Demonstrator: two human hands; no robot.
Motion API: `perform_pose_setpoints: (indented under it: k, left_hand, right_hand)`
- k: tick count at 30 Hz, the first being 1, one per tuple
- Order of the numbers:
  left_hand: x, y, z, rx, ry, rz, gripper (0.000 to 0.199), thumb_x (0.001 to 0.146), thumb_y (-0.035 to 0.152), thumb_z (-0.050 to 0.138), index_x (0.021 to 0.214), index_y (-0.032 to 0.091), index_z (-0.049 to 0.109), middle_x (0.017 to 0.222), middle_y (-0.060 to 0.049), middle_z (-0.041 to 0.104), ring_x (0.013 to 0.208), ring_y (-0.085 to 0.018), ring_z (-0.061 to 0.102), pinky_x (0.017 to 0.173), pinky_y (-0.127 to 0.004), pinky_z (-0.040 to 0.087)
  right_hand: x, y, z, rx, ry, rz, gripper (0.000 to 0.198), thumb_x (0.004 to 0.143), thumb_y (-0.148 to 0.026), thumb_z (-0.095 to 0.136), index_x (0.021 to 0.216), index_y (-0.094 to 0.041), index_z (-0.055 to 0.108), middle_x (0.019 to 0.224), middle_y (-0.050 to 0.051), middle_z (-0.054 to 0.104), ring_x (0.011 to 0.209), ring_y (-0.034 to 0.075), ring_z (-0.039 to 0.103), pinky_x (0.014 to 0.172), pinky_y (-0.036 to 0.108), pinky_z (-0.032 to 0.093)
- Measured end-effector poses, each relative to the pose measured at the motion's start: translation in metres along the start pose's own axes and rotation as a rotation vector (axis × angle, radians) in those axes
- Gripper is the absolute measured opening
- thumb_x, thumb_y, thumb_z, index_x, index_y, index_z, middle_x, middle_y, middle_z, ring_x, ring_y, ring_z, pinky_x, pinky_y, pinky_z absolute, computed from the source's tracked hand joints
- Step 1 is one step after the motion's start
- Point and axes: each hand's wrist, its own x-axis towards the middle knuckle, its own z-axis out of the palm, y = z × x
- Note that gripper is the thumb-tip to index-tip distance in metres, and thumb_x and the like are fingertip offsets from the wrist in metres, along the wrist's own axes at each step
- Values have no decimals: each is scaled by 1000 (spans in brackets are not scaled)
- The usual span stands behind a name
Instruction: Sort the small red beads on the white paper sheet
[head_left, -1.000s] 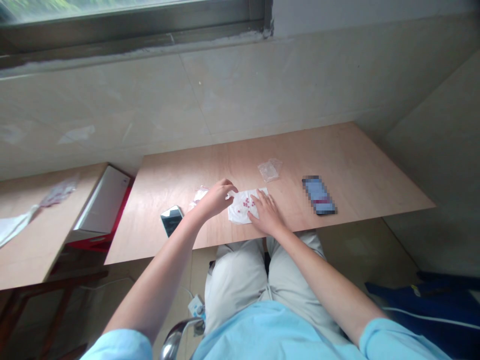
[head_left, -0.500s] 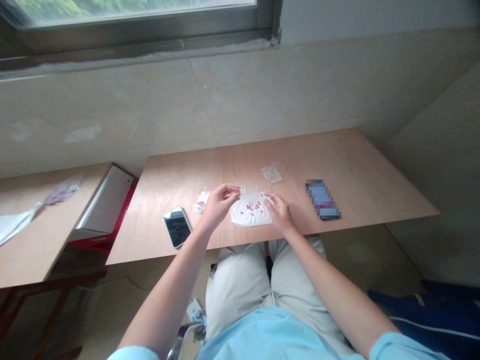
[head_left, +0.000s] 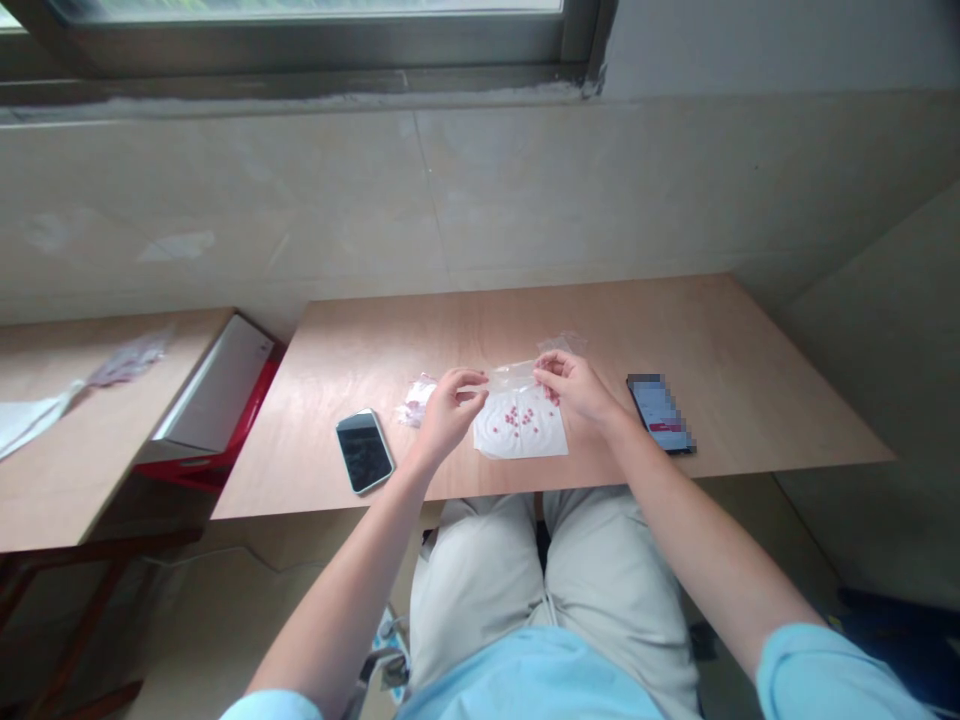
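A small clear plastic bag [head_left: 514,377] stretches between my two hands above the table. My left hand [head_left: 452,408] pinches its left side between thumb and fingers. On the other side, my right hand [head_left: 576,386] is closed on the bag's right edge. Below them lies a white sheet of paper [head_left: 499,446] with several small red pieces [head_left: 517,420] scattered over its middle. Left of the paper, partly behind my left hand, is a clear packet with pinkish contents [head_left: 416,400]. More clear bags [head_left: 564,343] lie just beyond my right hand.
A phone with a dark screen [head_left: 364,452] lies on the table [head_left: 675,330] at left. Another phone with a lit, partly blurred screen [head_left: 660,412] lies at right. A second table [head_left: 90,450] at far left bears plastic packets [head_left: 129,362] and white paper.
My right hand has moved up and away from the paper's right edge, and now grips the bag's right side. The bag is spread wider between my hands. The camera view has shifted slightly.
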Motion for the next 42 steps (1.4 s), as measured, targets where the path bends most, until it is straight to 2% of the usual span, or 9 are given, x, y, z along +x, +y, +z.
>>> perform_pose_setpoints:
  k: [6, 10, 13, 18, 22, 28, 36, 39, 42]
  left_hand:
    - [3, -27, -52, 176, 89, -160, 23, 92, 33, 59, 109, 20, 66, 110, -8, 71, 95, -20, 68, 84, -35, 56]
    - [-4, -51, -79, 359, 82, -154, 23, 92, 35, 57, 106, 20, 67, 110, -8, 69, 94, -20, 67, 85, -35, 55]
    - [-10, -71, -87, 540, 35, -168, 31, 88, 37, 60, 111, 19, 68, 118, -11, 65, 99, -24, 65, 90, -38, 52]
    - [-16, -90, -85, 727, -43, -164, 38, 84, 43, 64, 111, 17, 71, 119, -15, 64, 105, -29, 64, 96, -40, 49]
    - [-18, -91, -80, 744, 8, -154, 42, 83, 39, 66, 119, 19, 68, 119, -14, 64, 102, -28, 64, 92, -39, 50]
    - [-18, -78, -74, 728, 67, -86, 48, 84, 24, 62, 131, 21, 57, 114, -11, 62, 97, -25, 64, 89, -39, 49]
    - [-21, -52, -69, 775, 174, -35, 21, 91, 21, 53, 109, 22, 64, 111, -11, 60, 103, -27, 61, 101, -47, 43]
    - [-28, -34, -58, 624, 136, -37, 25, 93, 20, 50, 115, 22, 61, 114, -10, 58, 96, -23, 62, 90, -40, 49]
    - [-44, -9, -32, 436, 24, 0, 31, 93, 17, 50, 122, 23, 56, 113, -8, 57, 95, -20, 62, 87, -36, 52]
  right_hand:
    - [50, 31, -61, -183, 437, 121, 23, 82, -35, 70, 94, -18, 62, 69, 0, 65, 54, 11, 56, 44, 19, 42]
    - [59, 51, -94, -234, 488, 174, 20, 81, -29, 70, 94, -16, 62, 71, 4, 66, 57, 15, 58, 48, 24, 46]
    - [54, 58, -109, -281, 515, 196, 30, 79, -27, 72, 105, -16, 62, 76, 6, 67, 60, 18, 60, 53, 30, 49]
    - [33, 60, -120, -662, 548, 65, 56, 77, -35, 75, 125, -14, 58, 112, 17, 66, 82, 23, 66, 78, 39, 54]
    - [4, 51, -114, -747, 521, -58, 54, 80, -38, 71, 127, -17, 57, 125, 19, 63, 88, 23, 68, 85, 41, 54]
    - [-50, 20, -90, -639, 349, -79, 30, 86, -39, 65, 110, -22, 66, 114, 13, 71, 97, 26, 68, 86, 42, 55]
    - [-101, 6, -57, -392, 185, 38, 30, 89, -46, 65, 107, -22, 67, 102, 10, 74, 86, 25, 72, 82, 42, 59]
    - [-115, 9, -39, -335, 125, 84, 30, 89, -47, 65, 106, -22, 68, 100, 9, 75, 86, 24, 72, 82, 41, 59]
    - [-126, 10, -15, -298, 41, 110, 32, 89, -49, 66, 108, -22, 68, 102, 9, 74, 89, 24, 72, 81, 39, 58]
